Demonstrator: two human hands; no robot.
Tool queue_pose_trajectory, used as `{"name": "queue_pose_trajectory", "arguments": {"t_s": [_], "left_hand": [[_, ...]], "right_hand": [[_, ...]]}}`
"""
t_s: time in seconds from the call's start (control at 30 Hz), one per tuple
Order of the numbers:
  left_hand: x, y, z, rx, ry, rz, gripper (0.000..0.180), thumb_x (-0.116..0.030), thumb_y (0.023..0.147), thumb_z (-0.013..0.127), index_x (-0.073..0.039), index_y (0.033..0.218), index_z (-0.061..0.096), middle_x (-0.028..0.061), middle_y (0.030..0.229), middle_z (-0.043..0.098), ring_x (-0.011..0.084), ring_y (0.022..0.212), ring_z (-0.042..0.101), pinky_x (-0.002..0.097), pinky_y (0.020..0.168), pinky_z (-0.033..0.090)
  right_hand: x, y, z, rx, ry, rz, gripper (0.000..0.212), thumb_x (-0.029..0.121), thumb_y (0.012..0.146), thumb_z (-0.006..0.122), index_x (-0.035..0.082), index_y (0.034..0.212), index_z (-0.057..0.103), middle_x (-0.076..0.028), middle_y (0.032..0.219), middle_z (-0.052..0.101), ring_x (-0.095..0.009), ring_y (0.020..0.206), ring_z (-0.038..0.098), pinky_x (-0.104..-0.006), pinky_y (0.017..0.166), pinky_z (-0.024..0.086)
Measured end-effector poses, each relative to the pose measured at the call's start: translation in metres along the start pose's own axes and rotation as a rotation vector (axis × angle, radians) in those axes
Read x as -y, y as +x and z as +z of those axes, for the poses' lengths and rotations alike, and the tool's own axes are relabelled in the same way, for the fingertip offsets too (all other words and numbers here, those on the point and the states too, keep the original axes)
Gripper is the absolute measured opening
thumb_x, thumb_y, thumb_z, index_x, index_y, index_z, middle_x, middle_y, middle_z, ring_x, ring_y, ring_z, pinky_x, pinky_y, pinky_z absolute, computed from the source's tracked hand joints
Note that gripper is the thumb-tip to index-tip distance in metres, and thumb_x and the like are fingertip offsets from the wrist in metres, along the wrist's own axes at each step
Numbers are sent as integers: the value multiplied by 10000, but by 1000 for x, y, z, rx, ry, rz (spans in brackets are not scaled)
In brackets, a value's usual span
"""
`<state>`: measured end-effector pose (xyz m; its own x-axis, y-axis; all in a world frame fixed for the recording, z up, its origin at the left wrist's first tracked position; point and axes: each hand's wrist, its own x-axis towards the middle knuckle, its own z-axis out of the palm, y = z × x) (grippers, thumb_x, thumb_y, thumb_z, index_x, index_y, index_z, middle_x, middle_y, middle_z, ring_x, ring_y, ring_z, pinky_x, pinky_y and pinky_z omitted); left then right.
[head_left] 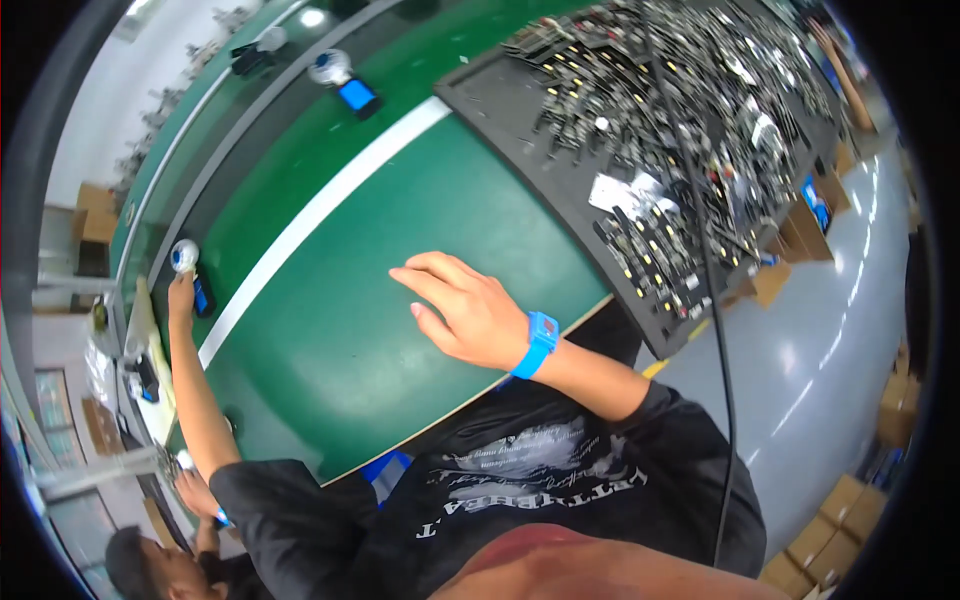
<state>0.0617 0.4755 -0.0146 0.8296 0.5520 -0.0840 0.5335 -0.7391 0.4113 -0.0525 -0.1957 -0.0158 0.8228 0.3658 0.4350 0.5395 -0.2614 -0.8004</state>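
My left hand (181, 296) is stretched far out to the left. Its fingers are closed at a small device with a white ball-shaped head (184, 256) and a black body with a blue screen (204, 297); the hand hides part of it. Over the green tabletop (400, 210), my right hand (468, 310) holds nothing, palm down with fingers apart. A blue watch-like band (540, 345) is on the right wrist.
Another ball-headed device (345, 82) stands on the green surface beyond a white strip (325, 205). A dark tray (560, 170) heaped with small electronic parts fills the far right. A black cable (708, 270) hangs down. Another person (165, 565) works at lower left.
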Motion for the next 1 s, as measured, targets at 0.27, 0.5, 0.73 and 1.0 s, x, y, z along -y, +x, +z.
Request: {"name": "queue_pose_trajectory", "arguments": {"t_s": [0.27, 0.5, 0.73, 1.0], "left_hand": [[-125, -54, 61, 145, -298, 169, 412, -370, 1090, 498, -30, 1254, 663, 10, 990, 674, 113, 855, 608, 289, 755, 477], [-266, -161, 138, 432, -407, 677, 372, -286, 1067, 553, -8, 1303, 628, -2, 1051, 658, 77, 982, 571, 257, 878, 459], [-317, -242, 148, 366, -310, 986, 138, -91, 917, 711, 45, 938, 723, 56, 866, 671, 165, 827, 629, 315, 763, 495], [-296, -255, 153, 643, -788, 696, 141, -110, 956, 697, 18, 997, 740, 43, 997, 716, 139, 946, 650, 305, 887, 506]], "right_hand": [[12, -39, -46, -86, -151, -99, 397, -1, 845, 668, 29, 1241, 672, -148, 1170, 661, -334, 1001, 683, -407, 840, 579], [33, -34, -162, 6, -767, -135, 480, -48, 817, 657, 56, 1285, 659, -167, 1207, 655, -353, 1008, 682, -394, 838, 581], [-43, 58, -225, 309, -1246, -113, 650, -64, 802, 625, 121, 1422, 562, -124, 1385, 570, -329, 1256, 585, -429, 952, 570], [-83, 97, -245, 622, -1202, -212, 561, 90, 835, 739, 93, 1369, 569, -87, 1379, 598, -296, 1260, 598, -415, 952, 588]]}}
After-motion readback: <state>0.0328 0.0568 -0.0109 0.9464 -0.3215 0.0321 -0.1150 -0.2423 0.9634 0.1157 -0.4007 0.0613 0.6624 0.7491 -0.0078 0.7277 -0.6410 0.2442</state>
